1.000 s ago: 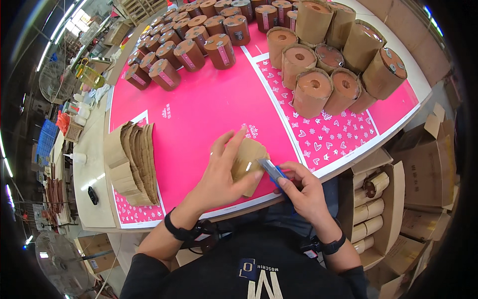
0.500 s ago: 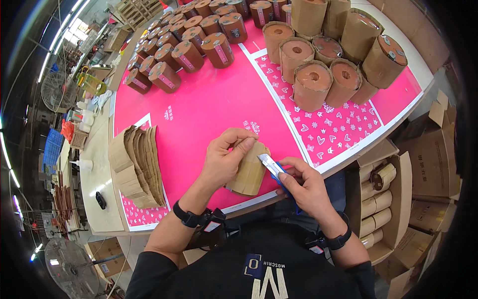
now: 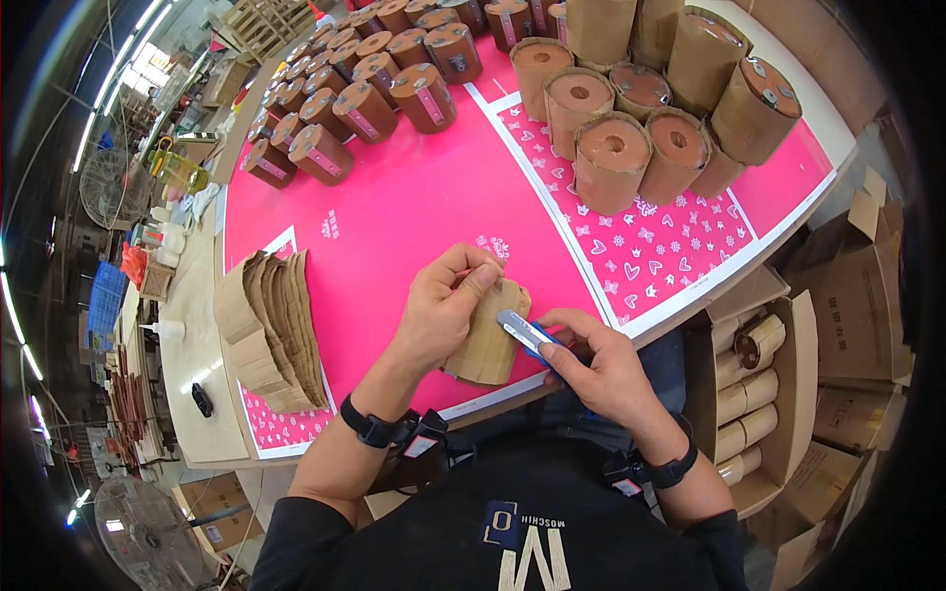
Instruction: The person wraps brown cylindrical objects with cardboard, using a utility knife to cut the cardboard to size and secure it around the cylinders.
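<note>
The person stands at the near edge of the bench [image 3: 197, 374], which is covered with a bright pink sheet [image 3: 414, 197] printed with small white hearts and crowns along its right part. Their left hand [image 3: 443, 310] is wrapped around the top of a tan paper-wrapped roll [image 3: 490, 345], fingers curled over its far side, so that grip is closed on the roll. The roll sits at the near edge of the bench, tilted, its lower end hanging over the edge toward the person's body. The right hand [image 3: 601, 369] pinches a blue-and-silver utility knife [image 3: 524, 333] between thumb and fingers, that grip tight on the handle, with the silver tip touching the right side of the roll.

Toward the near left corner lies a fanned stack of flat brown paper pieces [image 3: 271, 330]. Across the far left part of the bench lie many dark brown cylinders [image 3: 374, 74] on their sides in rows. At the far right stands a cluster of paler tan rolls [image 3: 616, 148], upright, some showing a hole in the top face. Beyond the right edge, lower down, an open cardboard box [image 3: 778, 394] holds more rolls stacked on their sides. Both wrists carry black bands.
</note>
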`<state>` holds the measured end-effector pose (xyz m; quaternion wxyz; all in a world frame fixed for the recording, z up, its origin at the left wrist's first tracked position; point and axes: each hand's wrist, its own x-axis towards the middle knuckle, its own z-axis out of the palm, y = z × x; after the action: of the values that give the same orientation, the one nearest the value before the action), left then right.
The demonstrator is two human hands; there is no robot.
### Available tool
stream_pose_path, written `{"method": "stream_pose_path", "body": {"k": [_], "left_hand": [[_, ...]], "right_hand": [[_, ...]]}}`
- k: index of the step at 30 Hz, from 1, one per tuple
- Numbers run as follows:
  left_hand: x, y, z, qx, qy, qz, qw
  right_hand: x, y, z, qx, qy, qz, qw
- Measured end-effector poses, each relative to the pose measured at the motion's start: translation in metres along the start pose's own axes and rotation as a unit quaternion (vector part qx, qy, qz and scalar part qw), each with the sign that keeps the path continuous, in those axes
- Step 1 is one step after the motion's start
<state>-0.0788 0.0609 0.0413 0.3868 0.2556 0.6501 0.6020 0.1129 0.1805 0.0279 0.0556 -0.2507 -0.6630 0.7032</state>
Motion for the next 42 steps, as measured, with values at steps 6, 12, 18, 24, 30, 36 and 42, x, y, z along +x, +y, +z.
{"method": "stream_pose_path", "body": {"k": [6,12,18,24,30,36,42], "left_hand": [[0.002,-0.002,-0.005,-0.03,-0.011,0.006,0.999],[-0.001,0.013,-0.013,-0.131,0.012,0.002,0.991],[-0.031,0.019,-0.025,0.178,0.054,0.001,0.983],[-0.069,0.029,-0.048,-0.058,0.088,-0.1,0.989],[-0.11,0.01,-0.043,-0.227,0.036,-0.17,0.958],[-0.128,0.04,-0.077,0.035,-0.007,-0.058,0.998],[-0.158,0.069,-0.152,0.581,0.417,0.28,0.641]], "right_hand": [[-0.008,-0.002,0.003,-0.091,-0.032,-0.045,0.994],[-0.025,-0.003,-0.007,-0.192,-0.174,-0.116,0.959],[-0.033,-0.034,-0.013,-0.035,0.042,-0.053,0.997],[-0.019,-0.04,0.04,-0.322,0.084,-0.157,0.93],[-0.016,-0.019,0.022,-0.401,0.165,-0.137,0.89],[0.0,0.022,-0.02,-0.082,0.177,-0.063,0.979],[0.005,0.018,-0.035,-0.022,0.183,-0.006,0.983]]}}
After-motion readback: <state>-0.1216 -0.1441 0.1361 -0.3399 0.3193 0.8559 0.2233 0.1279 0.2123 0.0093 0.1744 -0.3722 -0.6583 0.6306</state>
